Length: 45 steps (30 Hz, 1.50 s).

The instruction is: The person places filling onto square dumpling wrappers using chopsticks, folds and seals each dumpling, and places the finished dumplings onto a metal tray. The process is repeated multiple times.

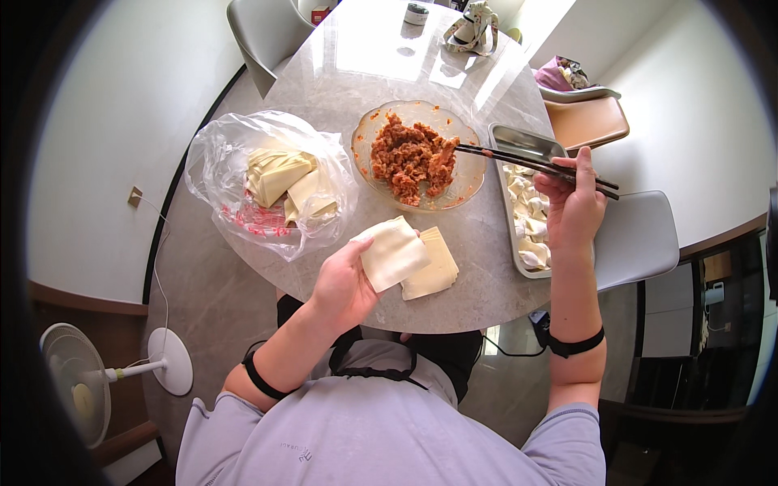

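My left hand [347, 280] holds a square dough wrapper [394, 254] flat, the thumb resting on its edge. Just right of it a small stack of wrappers [433, 267] lies on the table, partly covered from view. In my right hand [571, 203] is a pair of dark chopsticks [535, 163]. Their tips reach a lump of the reddish minced filling [404, 159] at the right side of the heap. The filling sits in a clear glass bowl [465, 191]. Below my right forearm and hand, a metal tray [509, 234] holds several folded dumplings [527, 212].
An open plastic bag [213, 152] with more wrappers [276, 176] lies at the left. Toward the far end of the stone-look table [316, 91] stand a jar [416, 13] and a strapped item [473, 30]. Chairs [638, 237] flank the table; a white fan [76, 383] stands lower left.
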### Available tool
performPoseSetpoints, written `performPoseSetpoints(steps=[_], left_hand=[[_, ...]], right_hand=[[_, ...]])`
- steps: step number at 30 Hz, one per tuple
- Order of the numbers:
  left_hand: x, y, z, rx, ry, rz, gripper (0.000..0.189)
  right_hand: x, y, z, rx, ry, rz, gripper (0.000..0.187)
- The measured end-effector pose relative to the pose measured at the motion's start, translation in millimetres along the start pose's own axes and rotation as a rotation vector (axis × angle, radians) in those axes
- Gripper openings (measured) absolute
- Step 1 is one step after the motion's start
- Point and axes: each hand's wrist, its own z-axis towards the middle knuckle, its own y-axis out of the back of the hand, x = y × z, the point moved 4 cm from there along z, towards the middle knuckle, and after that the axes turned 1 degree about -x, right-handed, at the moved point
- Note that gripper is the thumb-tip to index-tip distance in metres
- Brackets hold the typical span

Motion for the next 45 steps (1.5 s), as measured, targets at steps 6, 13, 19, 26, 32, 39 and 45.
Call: performPoseSetpoints(steps=[6,13,19,26,32,39,45], left_hand=[[7,1,9,-0.019,0.029,-0.01,0.055],[8,4,9,-0.059,0.029,-0.016,0.055],[5,3,4,-0.04,0.021,-0.027,0.055],[4,-1,7,0.007,0.01,-0.062,0.056],[5,-6,9,-0.023,-0.019,-0.096,0.059],[-1,-13,3,0.049,-0.039,-0.124,0.062],[-2,-18,-3,0.066,-0.043,-0.149,0.064]], right_hand=[[18,0,-2,0.019,0.049,-0.002,0.046],[2,-15,-15,0.144,0.218,-0.478,0.052],[-10,-2,-3,0.019,0.123,-0.276,0.055],[-1,4,-4,0.008,-0.024,-0.045,0.05],[14,5,-46,0.077,-0.139,0.036,0.05],[-5,11,-93,0.146,-0.295,0.109,0.053],[-31,18,-115,0.168,-0.352,0.116,0.052]])
